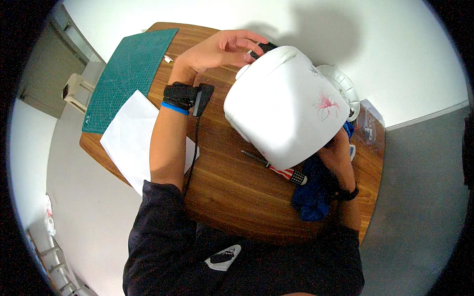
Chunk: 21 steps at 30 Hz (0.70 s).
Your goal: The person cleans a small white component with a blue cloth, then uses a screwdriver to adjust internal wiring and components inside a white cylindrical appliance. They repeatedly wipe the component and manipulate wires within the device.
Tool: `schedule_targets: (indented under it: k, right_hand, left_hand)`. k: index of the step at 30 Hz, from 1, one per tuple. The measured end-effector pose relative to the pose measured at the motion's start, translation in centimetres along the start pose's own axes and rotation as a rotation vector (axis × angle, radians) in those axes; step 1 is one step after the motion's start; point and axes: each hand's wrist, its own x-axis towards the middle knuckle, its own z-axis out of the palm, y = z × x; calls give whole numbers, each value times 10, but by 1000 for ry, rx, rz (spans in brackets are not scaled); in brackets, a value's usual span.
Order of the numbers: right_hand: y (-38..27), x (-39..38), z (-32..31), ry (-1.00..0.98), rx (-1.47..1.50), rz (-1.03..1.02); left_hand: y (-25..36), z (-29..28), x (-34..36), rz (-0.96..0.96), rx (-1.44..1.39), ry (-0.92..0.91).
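A white, rounded rice cooker (284,108) with a pink flower print stands tilted over the right part of the table. At its far left edge, my left hand (224,49) bends its fingers around a small black block (267,48); whether that block belongs to the cooker is unclear. My right hand (337,150) reaches in at the cooker's near right side, its fingers hidden behind the shell. Beneath my right wrist lies a dark blue cloth (312,192). A screwdriver (289,174) with a red-and-white striped handle rests beside the cloth, partly covered by the cooker.
On the wooden table (222,182), a green cutting mat (131,74) and white paper (131,138) lie to the left. A white round ribbed part (340,84) leans behind the cooker. At the right edge sits a clear plastic box (370,126). A black cable (195,153) hangs from my left wrist.
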Motion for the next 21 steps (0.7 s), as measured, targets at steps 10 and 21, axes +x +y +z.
schedule_targets:
  k: [10,21]
  right_hand:
    - [-15,0,-2,-55,73,100]
    - [-22,-3,3,63,215,152]
  left_hand:
    - [21,5,-5,-24,283,-20]
    - [49,13,-12,-22,294,-64]
